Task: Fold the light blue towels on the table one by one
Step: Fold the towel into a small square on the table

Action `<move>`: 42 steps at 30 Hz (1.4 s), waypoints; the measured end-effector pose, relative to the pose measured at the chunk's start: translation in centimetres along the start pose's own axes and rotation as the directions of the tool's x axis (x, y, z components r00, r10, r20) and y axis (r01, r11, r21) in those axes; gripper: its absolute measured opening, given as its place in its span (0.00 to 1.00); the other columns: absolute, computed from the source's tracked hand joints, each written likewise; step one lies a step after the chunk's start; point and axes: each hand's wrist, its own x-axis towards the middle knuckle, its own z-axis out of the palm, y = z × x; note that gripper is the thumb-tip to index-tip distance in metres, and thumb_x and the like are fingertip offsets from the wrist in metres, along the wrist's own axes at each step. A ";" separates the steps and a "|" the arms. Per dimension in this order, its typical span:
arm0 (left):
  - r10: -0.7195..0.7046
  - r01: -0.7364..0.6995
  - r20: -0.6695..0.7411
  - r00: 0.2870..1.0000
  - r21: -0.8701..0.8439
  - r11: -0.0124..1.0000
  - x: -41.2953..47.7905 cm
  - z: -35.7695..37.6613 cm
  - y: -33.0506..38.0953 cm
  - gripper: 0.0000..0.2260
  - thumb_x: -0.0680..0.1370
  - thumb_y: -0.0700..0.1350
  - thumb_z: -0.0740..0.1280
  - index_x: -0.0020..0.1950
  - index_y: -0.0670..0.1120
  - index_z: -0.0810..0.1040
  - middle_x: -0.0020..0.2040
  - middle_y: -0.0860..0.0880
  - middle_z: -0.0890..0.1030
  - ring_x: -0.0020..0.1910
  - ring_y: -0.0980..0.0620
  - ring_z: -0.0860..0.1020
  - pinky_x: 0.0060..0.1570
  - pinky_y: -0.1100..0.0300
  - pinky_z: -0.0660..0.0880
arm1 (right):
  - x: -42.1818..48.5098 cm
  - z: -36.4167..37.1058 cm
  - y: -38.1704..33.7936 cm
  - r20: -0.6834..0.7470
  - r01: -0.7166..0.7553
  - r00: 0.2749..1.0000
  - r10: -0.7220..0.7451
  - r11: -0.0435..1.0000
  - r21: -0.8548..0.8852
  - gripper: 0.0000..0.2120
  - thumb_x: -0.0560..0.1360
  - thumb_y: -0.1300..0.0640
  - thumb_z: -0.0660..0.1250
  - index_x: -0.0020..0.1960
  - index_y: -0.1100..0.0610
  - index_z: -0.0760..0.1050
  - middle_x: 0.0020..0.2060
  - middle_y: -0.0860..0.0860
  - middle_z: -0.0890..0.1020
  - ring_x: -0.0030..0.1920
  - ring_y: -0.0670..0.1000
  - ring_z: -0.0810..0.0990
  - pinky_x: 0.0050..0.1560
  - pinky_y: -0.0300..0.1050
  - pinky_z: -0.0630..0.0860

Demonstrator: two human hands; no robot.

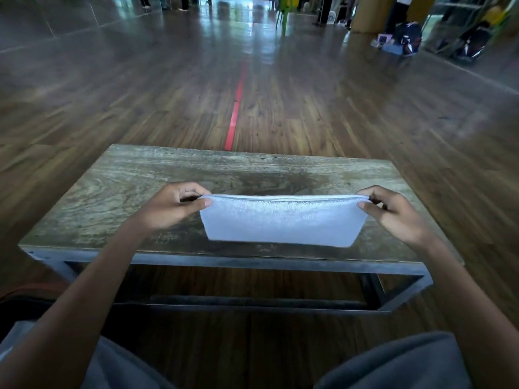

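A light blue towel [283, 221], doubled over, hangs stretched between my two hands just above the near half of the low wooden table [140, 181]. My left hand [174, 204] pinches its upper left corner between thumb and fingers. My right hand [393, 210] pinches the upper right corner the same way. The towel's top edge is taut and level; its lower edge hangs close to the table's front edge. No other towel shows on the table.
The table has a dark metal frame [252, 263] and stands on a wooden floor with a red tape line [236, 113]. My knees in grey cloth [393, 363] are at the bottom. Bags [407, 40] and a green chair [283, 12] are far behind.
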 end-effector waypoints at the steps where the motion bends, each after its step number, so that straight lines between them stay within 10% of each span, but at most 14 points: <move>1: -0.017 0.018 0.017 1.000 -0.017 1.000 0.1 -0.1 -0.1 0.04 0.76 0.43 0.68 0.50 0.48 0.81 0.46 0.61 0.83 0.48 0.65 0.80 0.47 0.75 0.71 | 0.1 0.1 0.4 0.026 -0.025 0.999 0.024 0.999 0.033 0.04 0.78 0.58 0.64 0.51 0.54 0.77 0.46 0.52 0.80 0.45 0.45 0.76 0.46 0.36 0.69; 9: -0.241 0.243 -0.035 0.970 0.191 0.951 3.9 3.2 -5.1 0.09 0.77 0.46 0.68 0.54 0.43 0.81 0.48 0.48 0.82 0.48 0.52 0.79 0.44 0.63 0.71 | 3.8 4.6 5.1 0.222 -0.235 0.946 0.236 0.971 -0.033 0.07 0.78 0.58 0.64 0.55 0.56 0.77 0.53 0.52 0.80 0.56 0.53 0.78 0.54 0.48 0.72; 15: -0.331 0.360 -0.176 0.927 0.164 0.919 6.9 5.5 -7.4 0.11 0.76 0.48 0.67 0.50 0.42 0.82 0.41 0.43 0.81 0.40 0.44 0.79 0.41 0.55 0.72 | 7.2 8.0 7.9 0.107 -0.335 0.936 0.335 0.942 -0.022 0.09 0.79 0.55 0.63 0.57 0.53 0.77 0.52 0.51 0.79 0.55 0.53 0.77 0.54 0.52 0.75; 21: -0.354 0.436 -0.341 0.870 0.202 0.877 10.0 6.4 -8.4 0.08 0.75 0.54 0.63 0.47 0.52 0.78 0.42 0.51 0.78 0.47 0.48 0.75 0.65 0.45 0.63 | 10.0 9.3 8.2 -0.026 -0.349 0.937 0.349 0.937 -0.006 0.12 0.78 0.55 0.63 0.61 0.55 0.76 0.43 0.50 0.78 0.43 0.52 0.77 0.42 0.43 0.74; 26: -0.183 0.358 -0.484 0.856 0.298 0.885 10.4 7.6 -7.6 0.10 0.79 0.52 0.59 0.53 0.50 0.78 0.51 0.51 0.80 0.52 0.48 0.76 0.63 0.49 0.58 | 10.5 9.8 6.5 -0.210 -0.324 0.942 0.260 0.866 -0.380 0.12 0.78 0.55 0.59 0.60 0.54 0.72 0.54 0.53 0.76 0.60 0.55 0.71 0.64 0.54 0.60; 30: 0.096 0.075 -0.313 0.945 0.491 0.868 9.8 10.1 -5.5 0.16 0.80 0.49 0.53 0.64 0.51 0.74 0.63 0.51 0.77 0.62 0.49 0.73 0.65 0.50 0.59 | 9.4 12.4 2.7 -0.088 -0.059 0.996 0.013 0.833 -0.550 0.15 0.77 0.58 0.57 0.63 0.53 0.70 0.59 0.53 0.72 0.63 0.54 0.67 0.63 0.50 0.55; 35: 0.023 -0.112 0.136 0.990 0.692 0.713 8.2 13.5 -5.3 0.23 0.82 0.52 0.45 0.77 0.47 0.56 0.78 0.51 0.55 0.76 0.54 0.52 0.71 0.50 0.48 | 6.9 17.7 1.3 0.149 0.215 0.977 -0.155 0.699 -0.683 0.25 0.75 0.50 0.48 0.63 0.59 0.75 0.61 0.56 0.78 0.64 0.56 0.75 0.65 0.52 0.56; 42: 0.033 -0.079 0.075 0.997 0.772 0.631 8.2 13.7 -7.6 0.36 0.71 0.65 0.34 0.78 0.54 0.49 0.78 0.54 0.51 0.77 0.54 0.48 0.74 0.47 0.43 | 6.1 18.2 3.1 0.249 0.225 0.965 -0.079 0.736 -0.638 0.37 0.73 0.37 0.36 0.77 0.53 0.49 0.77 0.49 0.51 0.77 0.48 0.46 0.75 0.49 0.41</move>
